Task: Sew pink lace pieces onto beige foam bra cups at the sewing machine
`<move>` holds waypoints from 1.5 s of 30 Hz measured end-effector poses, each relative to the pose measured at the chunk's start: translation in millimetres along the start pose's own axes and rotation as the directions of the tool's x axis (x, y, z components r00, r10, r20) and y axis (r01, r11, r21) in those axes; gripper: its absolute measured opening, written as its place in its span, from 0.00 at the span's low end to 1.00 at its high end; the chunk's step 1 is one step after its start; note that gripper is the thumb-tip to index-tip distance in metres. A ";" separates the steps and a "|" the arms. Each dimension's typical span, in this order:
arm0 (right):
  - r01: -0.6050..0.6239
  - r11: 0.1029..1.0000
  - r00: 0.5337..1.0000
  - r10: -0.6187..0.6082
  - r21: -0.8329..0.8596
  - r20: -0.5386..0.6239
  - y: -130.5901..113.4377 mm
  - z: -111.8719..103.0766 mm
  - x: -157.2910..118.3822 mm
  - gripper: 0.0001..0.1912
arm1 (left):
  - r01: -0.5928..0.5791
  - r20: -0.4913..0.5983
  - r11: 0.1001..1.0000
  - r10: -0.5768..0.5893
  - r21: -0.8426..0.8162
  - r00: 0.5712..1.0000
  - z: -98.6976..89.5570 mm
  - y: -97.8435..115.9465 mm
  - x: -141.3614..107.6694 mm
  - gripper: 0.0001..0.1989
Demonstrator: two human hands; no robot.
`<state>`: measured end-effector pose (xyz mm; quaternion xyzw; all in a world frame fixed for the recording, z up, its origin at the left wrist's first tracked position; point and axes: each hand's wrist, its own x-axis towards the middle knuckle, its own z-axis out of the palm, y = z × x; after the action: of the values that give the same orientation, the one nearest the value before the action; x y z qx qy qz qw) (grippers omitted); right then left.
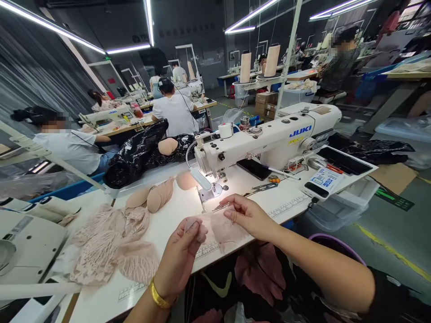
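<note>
A thin pale pink piece of fabric (224, 231) is stretched between my two hands, just in front of the sewing machine (262, 141). My left hand (180, 249), with a gold bangle at its wrist, pinches a bunched corner between thumb and fingers. On the other side, my right hand (249, 217) is closed on the fabric's upper edge, close to the machine's lit needle area. A small greyish strip by the right fingertips is too small to make out. Left of the needle plate (213, 192) lies a beige pad (186, 180), partly behind the lamp.
Pale pink lace garments (101, 244) and stacked beige pads (160, 196) lie left on the table. Thread snips (264, 188), a dark phone (254, 169) and a power bank (316, 188) are at right. Black plastic bags (134, 150) sit behind. Several people work at machines beyond.
</note>
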<state>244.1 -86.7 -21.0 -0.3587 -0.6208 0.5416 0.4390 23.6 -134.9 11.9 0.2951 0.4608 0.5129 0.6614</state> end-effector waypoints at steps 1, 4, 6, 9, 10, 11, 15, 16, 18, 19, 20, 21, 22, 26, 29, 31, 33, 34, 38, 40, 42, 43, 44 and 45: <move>0.021 1.000 1.000 -0.021 -0.020 -0.016 -1.5 1.7 -1.9 0.17 | -0.005 -0.006 1.000 0.005 -0.013 1.000 0.0 -0.6 -1.3 0.14; 0.066 0.995 0.996 -0.070 -0.069 -0.051 -7.6 6.2 -7.8 0.16 | 0.006 -0.048 0.998 -0.009 -0.055 0.999 0.3 -2.5 -5.4 0.14; 0.082 0.994 0.994 -0.087 -0.075 -0.061 -11.3 8.2 -11.5 0.16 | 0.015 -0.069 0.997 -0.021 -0.080 0.997 1.0 -2.9 -8.9 0.14; 0.100 0.993 0.993 -0.104 -0.057 -0.059 -14.1 10.8 -16.6 0.17 | 0.024 -0.058 0.991 -0.032 -0.132 0.998 2.7 -2.0 -15.9 0.12; 0.105 0.993 0.993 -0.108 -0.049 -0.054 -14.4 11.8 -18.2 0.17 | 0.030 -0.043 0.987 -0.037 -0.156 0.998 3.4 -1.5 -18.6 0.11; 0.109 0.993 0.993 -0.111 -0.039 -0.047 -14.7 12.8 -19.8 0.17 | 0.041 -0.030 0.983 -0.047 -0.181 0.998 4.2 -1.2 -21.4 0.10; 0.122 0.992 0.991 -0.121 0.014 -0.054 -16.5 17.3 -25.1 0.17 | 0.093 -0.029 0.964 -0.103 -0.250 0.994 7.5 -0.7 -31.2 0.06; 0.124 0.992 0.991 -0.122 0.030 -0.063 -17.2 18.3 -26.0 0.17 | 0.099 -0.038 0.961 -0.113 -0.258 0.993 8.2 -0.8 -32.9 0.05; 0.126 0.991 0.989 -0.121 0.053 -0.088 -18.9 20.0 -27.4 0.16 | 0.105 -0.060 0.958 -0.125 -0.268 0.990 9.0 -1.4 -34.9 0.04; 0.127 0.990 0.988 -0.121 0.058 -0.101 -19.8 20.8 -27.9 0.16 | 0.105 -0.068 0.957 -0.128 -0.271 0.989 8.9 -1.9 -35.3 0.04; 0.128 0.990 0.986 -0.121 0.059 -0.113 -20.5 21.4 -28.2 0.16 | 0.106 -0.072 0.956 -0.131 -0.274 0.989 8.5 -2.5 -35.4 0.04; 0.129 0.990 0.984 -0.122 0.055 -0.127 -21.0 22.0 -28.3 0.16 | 0.107 -0.071 0.955 -0.131 -0.276 0.989 7.8 -3.2 -35.2 0.03; 0.130 0.990 0.983 -0.122 0.049 -0.137 -21.2 22.5 -28.2 0.16 | 0.107 -0.067 0.955 -0.130 -0.278 0.989 6.9 -4.0 -34.7 0.03; 0.127 0.992 0.979 -0.121 0.024 -0.161 -15.3 22.4 -22.7 0.15 | 0.101 -0.048 0.955 -0.119 -0.280 0.992 2.6 -7.7 -31.6 0.03; 0.119 0.993 0.979 -0.121 -0.021 -0.165 -1.9 18.9 -11.3 0.13 | 0.089 -0.053 0.959 -0.106 -0.269 0.993 1.0 -9.4 -28.8 0.05; 0.130 0.985 0.973 -0.149 -0.116 -0.179 7.8 15.6 -2.2 0.12 | 0.084 -0.049 0.964 -0.100 -0.253 0.994 0.7 -9.7 -26.9 0.05; 0.194 0.937 0.941 -0.261 -0.291 -0.214 13.8 13.0 4.5 0.12 | 0.077 -0.037 0.969 -0.088 -0.235 0.995 0.3 -9.7 -24.9 0.03; 0.239 0.891 0.912 -0.343 -0.387 -0.225 14.6 12.6 6.2 0.12 | 0.070 -0.028 0.971 -0.079 -0.229 0.997 -0.2 -9.7 -23.8 0.02; 0.420 0.702 0.810 -0.576 -0.575 -0.112 5.4 18.2 0.5 0.10 | 0.030 0.002 0.975 -0.031 -0.221 1.000 -3.3 -10.9 -18.4 0.04; 0.486 0.657 0.797 -0.603 -0.577 -0.015 -0.6 24.3 -5.4 0.09 | 0.011 0.021 0.975 -0.007 -0.223 1.000 -4.4 -12.1 -15.6 0.05; 0.519 0.617 0.792 -0.608 -0.591 0.061 -3.2 30.6 -9.0 0.09 | -0.004 0.035 0.975 0.012 -0.222 0.999 -4.1 -13.2 -12.9 0.06; 0.524 0.600 0.792 -0.604 -0.605 0.087 -2.9 33.5 -9.5 0.08 | -0.011 0.039 0.976 0.021 -0.219 0.999 -3.5 -13.7 -11.7 0.07; 0.522 0.588 0.795 -0.598 -0.619 0.102 -2.0 36.1 -9.0 0.07 | -0.019 0.043 0.976 0.028 -0.216 0.999 -2.7 -14.2 -10.5 0.07; 0.514 0.581 0.798 -0.593 -0.631 0.105 -0.6 38.3 -7.8 0.06 | -0.026 0.045 0.977 0.036 -0.211 0.998 -1.8 -14.6 -9.4 0.08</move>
<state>211.2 -107.7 -22.7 -0.3032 -0.8183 0.1144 0.4747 27.5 -148.3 1.4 0.2429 0.3832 0.5617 0.6918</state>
